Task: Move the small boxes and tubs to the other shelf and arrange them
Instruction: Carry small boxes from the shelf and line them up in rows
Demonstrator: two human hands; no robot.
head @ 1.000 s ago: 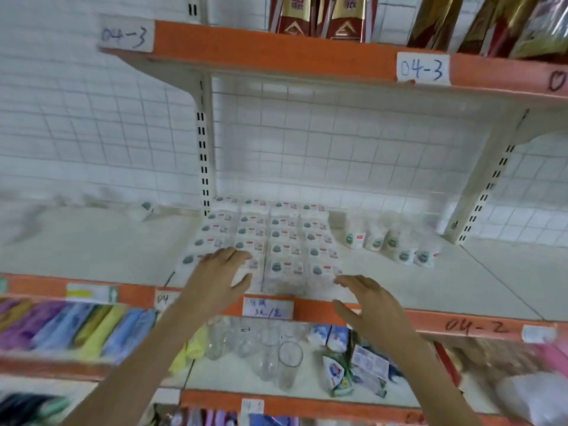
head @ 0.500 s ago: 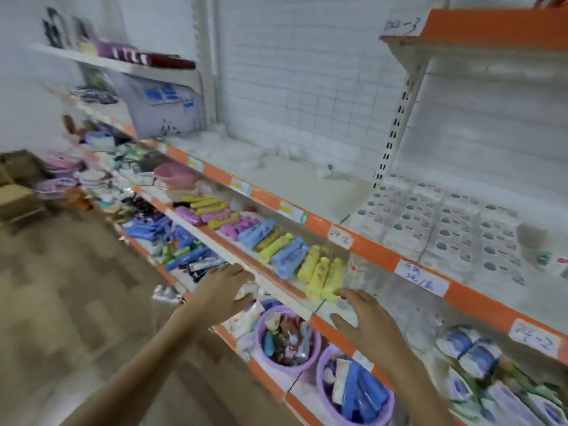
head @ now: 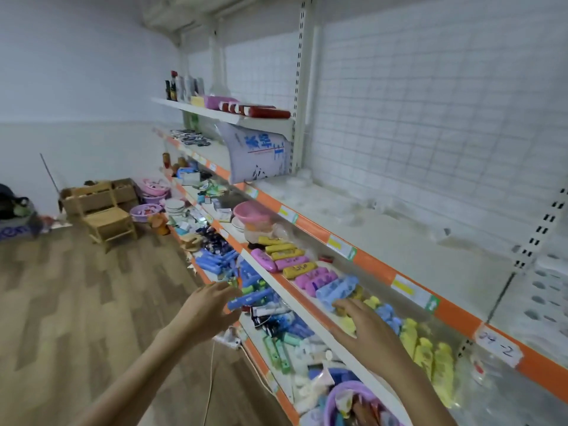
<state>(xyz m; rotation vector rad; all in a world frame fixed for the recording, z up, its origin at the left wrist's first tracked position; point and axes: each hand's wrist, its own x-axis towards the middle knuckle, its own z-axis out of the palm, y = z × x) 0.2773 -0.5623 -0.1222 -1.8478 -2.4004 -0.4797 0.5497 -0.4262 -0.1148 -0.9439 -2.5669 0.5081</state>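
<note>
1. At the far left, a wooden chair (head: 106, 215) and purple basins (head: 146, 212) are seen on the plank floor, well apart from the shelving
2. The left hand (head: 209, 309) is held out over the floor beside the lower shelves, fingers spread and relaxed, with nothing in it
3. Pink, yellow and blue cases (head: 295, 267) are laid in a row on the middle tier, beneath the orange-edged shelf (head: 378, 270)
4. The right hand (head: 364, 329) is held above the blue and yellow cases, fingers straight and wide, and nothing is gripped
5. The long white top of the orange-edged shelf is shown mostly bare; it is judged to be the destination
6. The small boxes (head: 550, 290) are just caught at the right edge, blurred, in the next bay; no tubs can be made out
7. The step in hand is judged to be a check of the target shelf between loads, with nothing carried
8. The next move calls for a turn to the right, so that a batch of boxes can be gripped with both hands
</note>
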